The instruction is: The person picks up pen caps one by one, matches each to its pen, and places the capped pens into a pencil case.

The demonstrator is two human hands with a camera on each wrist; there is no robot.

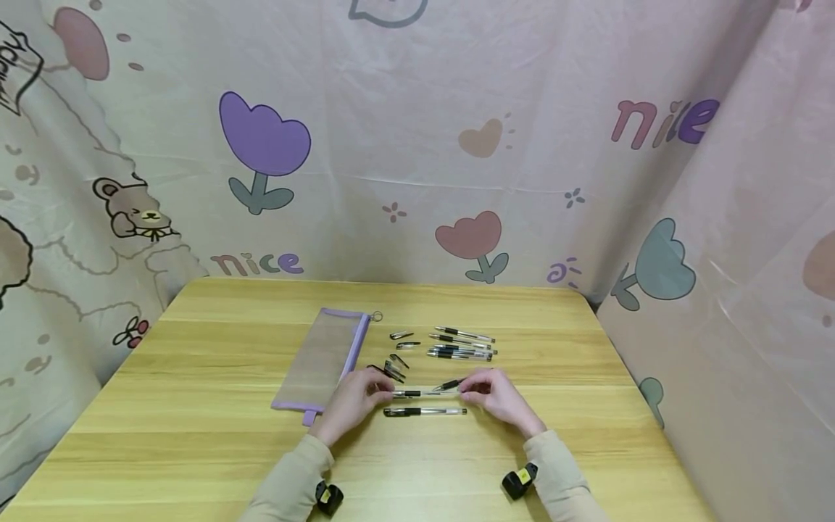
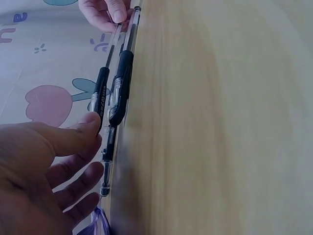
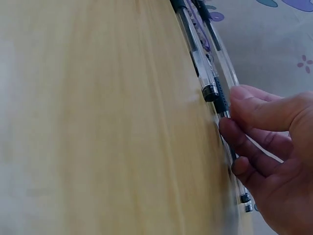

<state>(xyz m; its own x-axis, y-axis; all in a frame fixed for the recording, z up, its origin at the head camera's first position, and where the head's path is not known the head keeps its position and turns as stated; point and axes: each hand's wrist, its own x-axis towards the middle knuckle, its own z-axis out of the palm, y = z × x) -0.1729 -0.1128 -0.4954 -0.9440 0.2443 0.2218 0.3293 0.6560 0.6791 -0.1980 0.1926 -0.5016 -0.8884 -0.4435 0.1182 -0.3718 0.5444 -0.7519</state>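
Observation:
Between both hands a clear-barrelled gel pen (image 1: 417, 394) with a black grip stretches sideways over the table. My left hand (image 1: 355, 399) pinches its grip end, thumb along the side in the left wrist view. At the clear end, the fingertips of my right hand (image 1: 492, 394) pinch the barrel (image 3: 226, 68). In front of it, nearer the body, a capped pen (image 1: 424, 412) lies parallel on the wood. Just behind the held pen, a black-gripped pen (image 1: 449, 385) lies slanted, its right part hidden by the right hand.
Several pens (image 1: 462, 353) lie in a loose group at the back right. Loose pen caps (image 1: 394, 370) are scattered behind the left hand. A mesh zip pouch (image 1: 320, 362) with purple trim lies flat to the left. The table (image 1: 196, 377) meets a patterned curtain at the back.

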